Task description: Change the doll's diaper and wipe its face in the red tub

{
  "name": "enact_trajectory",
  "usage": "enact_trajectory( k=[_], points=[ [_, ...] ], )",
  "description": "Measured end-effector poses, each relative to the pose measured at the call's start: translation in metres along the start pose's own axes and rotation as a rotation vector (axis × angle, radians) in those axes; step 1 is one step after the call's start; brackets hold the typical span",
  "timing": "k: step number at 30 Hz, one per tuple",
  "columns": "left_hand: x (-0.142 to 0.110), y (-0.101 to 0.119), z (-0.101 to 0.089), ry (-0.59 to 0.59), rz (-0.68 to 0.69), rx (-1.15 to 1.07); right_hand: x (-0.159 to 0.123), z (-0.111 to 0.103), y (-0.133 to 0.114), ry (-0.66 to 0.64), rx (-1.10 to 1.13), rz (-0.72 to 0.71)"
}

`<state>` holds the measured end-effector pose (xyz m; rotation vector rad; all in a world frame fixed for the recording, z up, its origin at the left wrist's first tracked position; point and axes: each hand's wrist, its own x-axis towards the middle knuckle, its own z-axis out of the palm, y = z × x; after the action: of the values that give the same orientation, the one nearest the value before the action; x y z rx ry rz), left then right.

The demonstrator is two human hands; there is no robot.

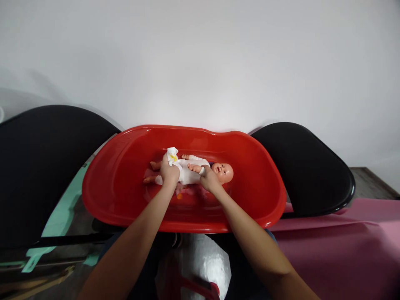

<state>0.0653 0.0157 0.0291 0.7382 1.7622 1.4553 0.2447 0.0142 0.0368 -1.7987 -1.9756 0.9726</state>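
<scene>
Baby doll (191, 174) lies on its back mid-tub in a red plastic tub (118, 187). Hands stay apart: the left hand (170, 174) clamps a white cloth (172, 155) against its lower body, while the right hand (211, 180) clasps its shoulder, seemingly to steady it.

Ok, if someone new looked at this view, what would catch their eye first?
The red plastic tub fills the middle of the view, with a baby doll lying on its back inside. The left hand presses a white cloth to the doll's lower body, while the right hand rests on its chest.
</scene>
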Motion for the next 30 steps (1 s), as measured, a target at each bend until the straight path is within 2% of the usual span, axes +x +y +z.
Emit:
enact_trajectory(
  k=[2, 5, 7, 9, 11, 15, 22, 26, 28, 30],
  points=[
    [-0.009, 0.001, 0.003, -0.130, -0.056, -0.058, 0.000, 0.002, 0.000, 0.002, -0.049, -0.013],
    [-0.027, 0.003, 0.011, -0.463, -0.220, -0.243, -0.002, 0.007, -0.001, -0.016, -0.169, -0.030],
    [-0.033, 0.004, 0.014, -0.655, -0.284, -0.396, -0.005, 0.009, -0.003, -0.035, -0.243, -0.025],
    [-0.032, 0.004, 0.015, -0.751, -0.328, -0.542, -0.007, 0.010, -0.004, -0.052, -0.299, -0.030],
    [-0.027, 0.003, 0.015, -0.733, -0.376, -0.613, -0.009, 0.009, -0.006, -0.061, -0.340, -0.064],
    [-0.020, 0.001, 0.018, -0.638, -0.448, -0.582, -0.013, 0.005, -0.009, -0.103, -0.408, -0.121],
    [-0.031, 0.005, 0.021, -0.653, -0.402, -0.574, -0.012, 0.008, -0.008, -0.146, -0.468, -0.129],
    [-0.037, 0.001, 0.014, -0.662, -0.360, -0.394, -0.010, 0.012, -0.004, -0.153, -0.471, -0.151],
    [-0.037, -0.002, 0.013, -0.631, -0.313, -0.240, -0.010, 0.013, -0.003, -0.160, -0.474, -0.162],
    [-0.037, -0.005, 0.014, -0.583, -0.282, -0.196, -0.011, 0.014, -0.003, -0.157, -0.491, -0.170]
  ],
)
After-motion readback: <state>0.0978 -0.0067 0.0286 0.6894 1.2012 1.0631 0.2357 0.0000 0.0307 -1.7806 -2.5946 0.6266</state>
